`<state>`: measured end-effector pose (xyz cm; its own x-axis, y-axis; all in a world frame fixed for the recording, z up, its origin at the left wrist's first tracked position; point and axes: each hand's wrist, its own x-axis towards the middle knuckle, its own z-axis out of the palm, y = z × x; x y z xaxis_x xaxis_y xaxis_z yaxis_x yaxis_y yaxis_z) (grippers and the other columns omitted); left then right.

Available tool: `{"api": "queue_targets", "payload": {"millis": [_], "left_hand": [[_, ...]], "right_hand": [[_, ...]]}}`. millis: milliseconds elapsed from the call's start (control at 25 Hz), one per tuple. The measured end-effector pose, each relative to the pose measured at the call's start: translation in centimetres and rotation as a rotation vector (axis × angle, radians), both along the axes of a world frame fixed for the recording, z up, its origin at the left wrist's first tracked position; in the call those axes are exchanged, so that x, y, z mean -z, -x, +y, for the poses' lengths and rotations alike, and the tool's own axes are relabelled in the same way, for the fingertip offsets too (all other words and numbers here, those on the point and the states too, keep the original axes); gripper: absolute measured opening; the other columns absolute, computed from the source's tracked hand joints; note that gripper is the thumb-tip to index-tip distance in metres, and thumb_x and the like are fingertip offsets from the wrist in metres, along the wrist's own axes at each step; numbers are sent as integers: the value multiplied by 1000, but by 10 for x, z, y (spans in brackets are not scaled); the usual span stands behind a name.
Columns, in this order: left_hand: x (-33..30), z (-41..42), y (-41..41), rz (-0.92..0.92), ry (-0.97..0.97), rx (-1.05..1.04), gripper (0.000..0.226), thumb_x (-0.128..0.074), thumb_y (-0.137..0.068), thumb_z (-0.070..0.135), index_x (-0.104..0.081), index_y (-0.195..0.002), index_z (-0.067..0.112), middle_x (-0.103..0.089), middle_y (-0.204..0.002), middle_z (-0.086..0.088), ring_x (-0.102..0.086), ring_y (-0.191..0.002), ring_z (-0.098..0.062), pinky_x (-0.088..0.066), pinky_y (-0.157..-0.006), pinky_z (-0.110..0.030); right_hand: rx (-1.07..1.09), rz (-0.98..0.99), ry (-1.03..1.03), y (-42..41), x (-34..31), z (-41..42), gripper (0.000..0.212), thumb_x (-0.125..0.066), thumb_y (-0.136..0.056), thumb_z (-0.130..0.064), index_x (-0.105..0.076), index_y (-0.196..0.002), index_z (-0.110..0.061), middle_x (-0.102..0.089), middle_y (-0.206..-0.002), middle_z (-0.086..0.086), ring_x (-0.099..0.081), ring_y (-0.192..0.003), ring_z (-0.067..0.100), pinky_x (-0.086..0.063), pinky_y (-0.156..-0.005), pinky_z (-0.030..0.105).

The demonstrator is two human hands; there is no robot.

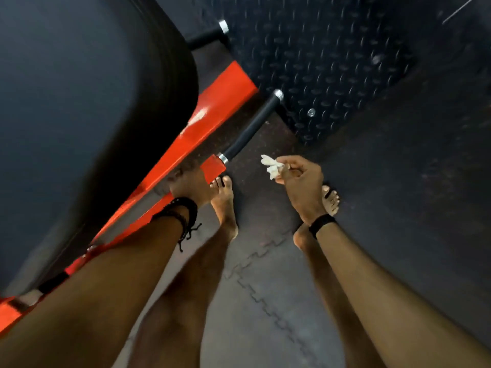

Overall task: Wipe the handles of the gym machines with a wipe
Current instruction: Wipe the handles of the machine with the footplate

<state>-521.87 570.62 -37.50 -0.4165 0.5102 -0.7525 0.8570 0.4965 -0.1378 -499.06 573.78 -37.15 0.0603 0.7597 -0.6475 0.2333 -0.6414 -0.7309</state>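
Wipe (271, 166) pinched in right hand (303, 185) near handle (249, 128); left hand (187, 185) blurred, grip unclear.

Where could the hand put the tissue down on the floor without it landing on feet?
Bare floor mat lies right of the right hand, below the bumpy metal plate. More lies between the legs lower down. It is crowded near the handle, red frame, left hand and toes.
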Motion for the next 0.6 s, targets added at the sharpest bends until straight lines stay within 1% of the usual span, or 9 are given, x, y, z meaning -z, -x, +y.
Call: {"api": "queue_targets", "payload": {"millis": [80, 120, 160, 240, 320, 360, 440, 520, 600], "left_hand": [[17, 8, 8, -56, 68, -49, 72, -77, -76, 46, -44, -129, 12, -57, -117, -13, -59, -112, -38, -45, -90, -41], [23, 12, 11, -76, 74, -94, 64, -79, -77, 41, -46, -125, 13, -57, -109, -10, -61, -109, -36, -45, -87, -38], [26, 13, 12, -93, 61, -108, 61, -79, -76, 40, -48, -122, 14, -58, -107, -9, -62, -105, -35, -46, -85, -37], [15, 8, 5, -114, 24, -80, 59, -78, -74, 46, -54, -117, 14, -64, -104, -7, -65, -97, -30, -52, -82, -38], [-1, -3, -13, -135, -11, -88, 50, -77, -69, 49, -62, -102, 16, -67, -95, 0, -67, -88, -24, -53, -73, -35], [-12, -11, -24, -156, -12, -107, 49, -76, -65, 49, -64, -100, 17, -69, -94, 1, -68, -87, -23, -55, -72, -35], [-30, -28, -43, -220, 5, -138, 54, -72, -57, 46, -62, -105, 22, -70, -98, -2, -68, -89, -26, -58, -77, -39], [-44, -38, -61, -276, 24, -128, 55, -76, -60, 35, -62, -111, 23, -71, -103, -5, -67, -94, -30, -56, -81, -38], [-44, -39, -67, -259, 2, -122, 53, -80, -64, 26, -62, -114, 19, -71, -104, -8, -66, -96, -33, -51, -78, -34]], "right_hand": [[-25, 4, 9, 8, 24, 0, 20, -62, -89, 5, -72, -98, -10, -74, -90, 10, -73, -83, 23, -61, -76, 41], [-35, -3, 9, 12, 33, 1, 20, -63, -88, 4, -72, -98, -10, -74, -89, 10, -73, -83, 23, -61, -77, 44], [-37, -8, 4, 15, 40, 3, 20, -63, -87, 4, -73, -98, -10, -75, -89, 10, -73, -83, 23, -60, -78, 46], [-37, -3, -9, 18, 40, 6, 20, -63, -86, 3, -73, -97, -11, -74, -90, 10, -72, -83, 23, -59, -78, 48], [-36, -31, -42, 16, 26, 8, 21, -63, -87, 3, -73, -97, -12, -73, -93, 10, -71, -84, 22, -59, -78, 45], [-40, -59, -79, 15, 16, 10, 20, -63, -87, 3, -73, -98, -11, -71, -95, 11, -70, -84, 22, -59, -78, 41], [-87, -117, -213, 14, -4, 8, 20, -62, -86, 4, -72, -100, -7, -67, -98, 11, -66, -84, 19, -56, -79, 26], [-177, -145, -318, 11, -21, 3, 20, -62, -87, 4, -71, -103, -3, -63, -102, 11, -62, -86, 13, -49, -79, 12], [-255, -147, -337, 6, -26, -7, 19, -63, -89, 3, -70, -106, -1, -59, -106, 11, -56, -88, 7, -45, -79, 5]]}}
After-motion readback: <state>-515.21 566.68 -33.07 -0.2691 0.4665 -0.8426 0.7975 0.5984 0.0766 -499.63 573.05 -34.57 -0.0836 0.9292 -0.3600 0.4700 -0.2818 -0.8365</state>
